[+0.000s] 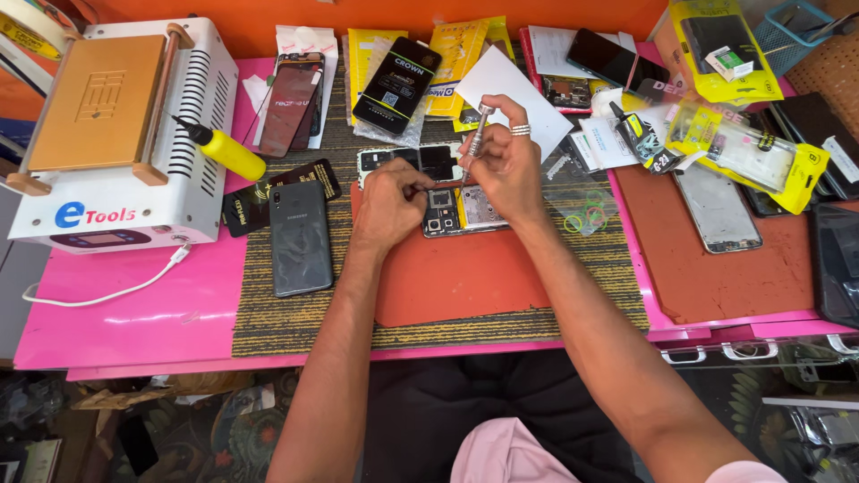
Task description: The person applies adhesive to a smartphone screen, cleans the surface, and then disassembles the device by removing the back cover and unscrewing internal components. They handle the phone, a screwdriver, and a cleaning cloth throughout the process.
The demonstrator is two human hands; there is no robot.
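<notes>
An opened phone (445, 207) lies face down on a red mat (456, 277), its circuit board and camera module exposed. My left hand (391, 201) rests on its left side, fingertips pressed on the board. My right hand (507, 161), a ring on one finger, grips a thin metal screwdriver (475, 141) upright with its tip down on the phone's upper part.
A grey phone back cover (300, 237) lies left of the mat, beside a yellow glue bottle (228, 150). A white heating machine (116, 134) stands at far left with a white cable. Packets, phones and a second red mat (716, 268) crowd the back and right.
</notes>
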